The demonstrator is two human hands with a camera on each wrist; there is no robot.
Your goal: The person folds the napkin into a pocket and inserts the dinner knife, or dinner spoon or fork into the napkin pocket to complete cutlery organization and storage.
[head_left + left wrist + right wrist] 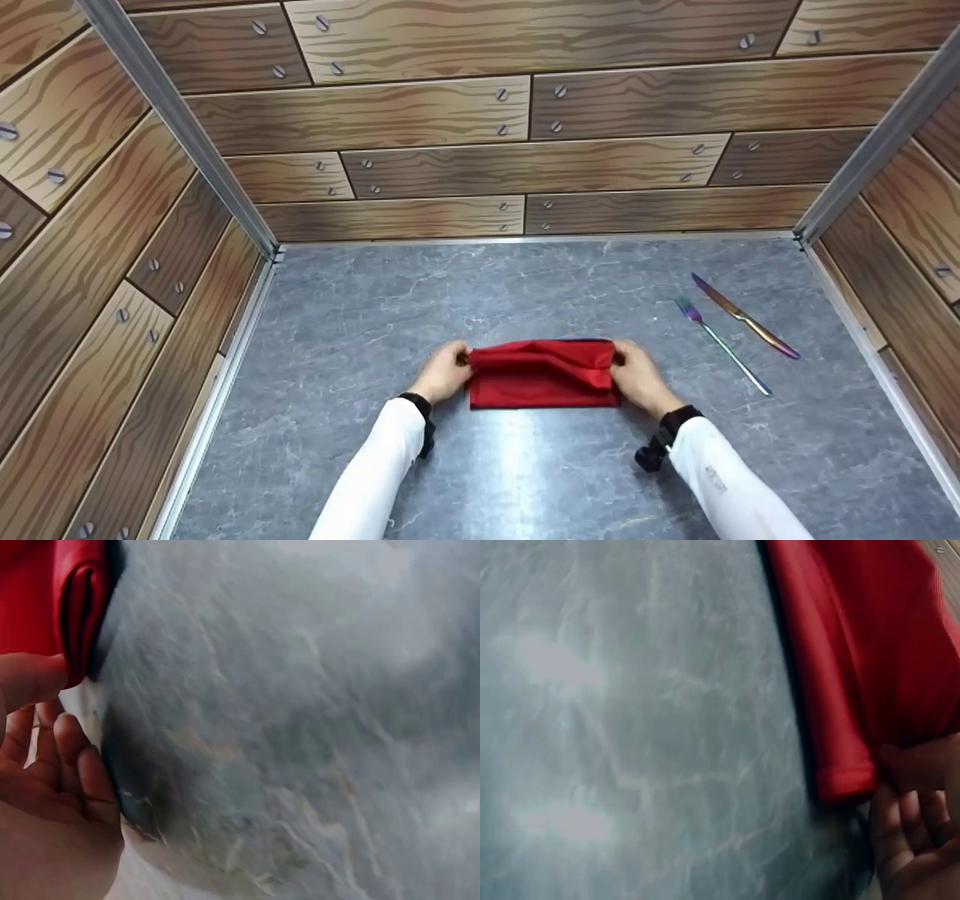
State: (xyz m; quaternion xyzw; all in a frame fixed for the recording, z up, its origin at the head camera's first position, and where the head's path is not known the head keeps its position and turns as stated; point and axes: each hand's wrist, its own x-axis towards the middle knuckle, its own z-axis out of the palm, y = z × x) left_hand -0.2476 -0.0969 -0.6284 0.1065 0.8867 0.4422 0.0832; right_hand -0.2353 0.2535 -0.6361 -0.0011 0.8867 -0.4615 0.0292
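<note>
A red cloth (544, 386), folded into a wide strip, lies on the grey marbled table in the head view. Its far layer is lifted and sags in creases between the two hands. My left hand (444, 371) pinches the cloth's left end between thumb and fingers; in the left wrist view the folded layers of the cloth (79, 611) show end-on above the thumb. At the other end, my right hand (641, 377) pinches the raised layer. The right wrist view has the thumb pressed on the cloth (829, 690) beside its rolled near fold.
Right of the cloth lie a rainbow-coloured fork (724, 346) and a matching knife (742, 315), both slanting. Wood-patterned walls (450, 112) with metal edge strips bound the table (360, 300) at the back and both sides.
</note>
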